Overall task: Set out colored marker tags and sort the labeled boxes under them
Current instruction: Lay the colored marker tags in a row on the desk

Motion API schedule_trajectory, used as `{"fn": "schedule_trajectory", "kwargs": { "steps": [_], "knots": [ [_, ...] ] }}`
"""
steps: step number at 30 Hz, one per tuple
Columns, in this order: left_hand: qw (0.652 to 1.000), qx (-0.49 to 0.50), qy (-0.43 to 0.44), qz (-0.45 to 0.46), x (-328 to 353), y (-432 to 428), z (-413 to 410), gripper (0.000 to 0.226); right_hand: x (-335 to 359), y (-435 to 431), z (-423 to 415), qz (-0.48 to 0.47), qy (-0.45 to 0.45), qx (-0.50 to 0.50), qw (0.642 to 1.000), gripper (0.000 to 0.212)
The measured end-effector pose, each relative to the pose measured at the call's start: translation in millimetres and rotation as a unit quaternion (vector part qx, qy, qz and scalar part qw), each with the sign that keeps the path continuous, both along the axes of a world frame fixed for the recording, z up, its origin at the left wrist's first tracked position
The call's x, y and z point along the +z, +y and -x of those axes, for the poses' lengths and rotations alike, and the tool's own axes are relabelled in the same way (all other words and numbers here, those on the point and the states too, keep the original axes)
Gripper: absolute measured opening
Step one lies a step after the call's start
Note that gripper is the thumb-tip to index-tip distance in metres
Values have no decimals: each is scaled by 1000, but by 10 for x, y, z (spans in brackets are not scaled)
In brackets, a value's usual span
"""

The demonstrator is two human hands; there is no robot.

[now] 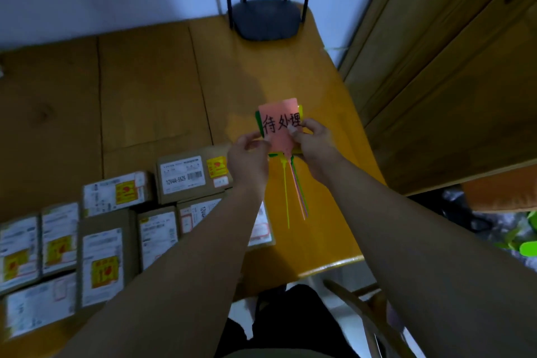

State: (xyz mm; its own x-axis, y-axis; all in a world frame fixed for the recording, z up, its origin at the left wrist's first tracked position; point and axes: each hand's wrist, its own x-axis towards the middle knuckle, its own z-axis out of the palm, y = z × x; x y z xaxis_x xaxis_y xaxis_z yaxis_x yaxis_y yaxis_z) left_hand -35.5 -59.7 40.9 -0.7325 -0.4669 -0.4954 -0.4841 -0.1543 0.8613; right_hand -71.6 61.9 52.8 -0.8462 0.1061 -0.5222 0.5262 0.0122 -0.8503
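Both hands hold a small stack of marker tags above the wooden table point(151, 90). The top tag is pink point(279, 122) with black handwritten characters; green and yellow tag edges show behind it. Thin pink, green and yellow ties point(293, 192) hang down from the stack. My left hand point(248, 158) pinches the stack's lower left edge. My right hand point(315, 144) grips its right side, thumb on the pink face. Several labeled cardboard boxes point(190, 174) lie packed together on the table's near left, each with white labels and a yellow sticker.
A dark router point(266, 19) with several antennas stands at the table's far edge by the wall. A wooden cabinet point(453, 67) rises to the right. A chair back point(363, 308) shows below, and green items point(527, 247) lie on the floor at right.
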Motion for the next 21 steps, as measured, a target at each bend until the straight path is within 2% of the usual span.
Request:
{"fn": "schedule_trajectory", "kwargs": {
  "steps": [3,7,10,15,18,21],
  "knots": [
    [997,16,69,2,341,-442,71,20,427,-404,66,36,39,39,998,7],
    [992,36,108,60,820,-1167,68,25,967,-1166,16,15,89,88,992,22],
    [983,18,147,112,1191,-1706,-84,34,1287,-1753,-102,1,122,99,988,25],
    [972,15,193,131,1596,-2563,-365,36,1625,-2534,-340,88,140,126,978,27],
    [966,27,208,154,1707,-2991,-500,35,1706,-2880,-455,127,126,145,973,24],
    [961,30,219,166,1751,-3321,-605,35,1752,-3147,-572,163,123,155,967,31]
  ]
}}
